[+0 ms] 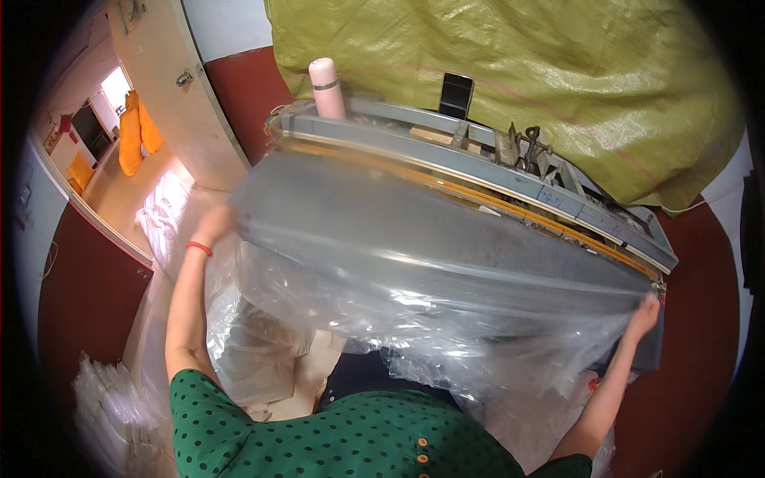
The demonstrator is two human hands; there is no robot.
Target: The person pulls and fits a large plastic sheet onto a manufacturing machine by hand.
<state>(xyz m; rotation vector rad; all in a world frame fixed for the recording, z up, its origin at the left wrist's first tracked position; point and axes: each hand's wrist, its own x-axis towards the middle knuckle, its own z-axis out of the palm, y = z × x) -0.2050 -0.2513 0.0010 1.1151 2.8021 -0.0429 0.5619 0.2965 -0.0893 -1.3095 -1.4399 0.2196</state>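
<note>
Clear plastic sheet, metal sealing machine, woven sack.

You held a thin, glossy, see-through plastic sheet [446, 271], crinkled and catching glare, between your left hand [213, 225] and right hand [644, 315]. Under it, the sealing machine [510, 179] showed grey painted metal, matt and scuffed. The sack [518, 80] behind was coarse woven yellow-green plastic. The pink flask [326, 86] looked smooth and satin. Your sleeve [351, 438] was soft dotted green cloth.
</note>
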